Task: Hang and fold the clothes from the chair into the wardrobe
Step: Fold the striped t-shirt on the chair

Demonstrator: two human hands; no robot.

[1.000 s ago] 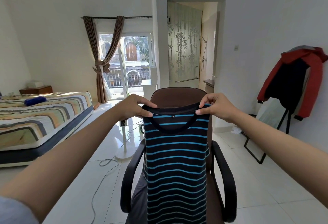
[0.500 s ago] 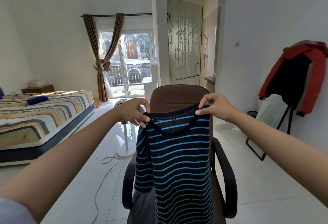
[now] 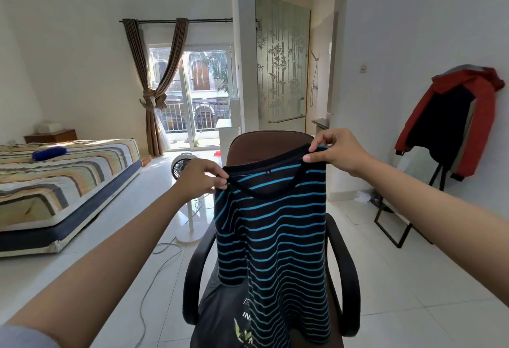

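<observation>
I've got the shirt [image 3: 275,237] up off the chair [image 3: 264,146], hanging full length in front of the backrest, dark with blue stripes, size tag showing inside the collar. My left hand [image 3: 199,178] pinches the left shoulder at the neckline, fingers [image 3: 220,181] curled tight on the fabric; my right hand [image 3: 337,152] pinches the right shoulder a bit higher, thumb and fingers closed on the collar edge, so the shirt hangs tilted, low on the left. Under it, on the seat, there's a grey garment [image 3: 228,312] with a print, waiting its turn. A red jacket [image 3: 473,116] hangs on a stand at far right; bed [image 3: 68,179] off to the left. No wardrobe in view, and no hanger either. I'd say I'm at the pick-up step, with this shirt lifted clear. Next move, as I judge it: level the shoulders, keep both pinches firm, then turn to find the wardrobe and either fold this or slip a hanger through the neck.
</observation>
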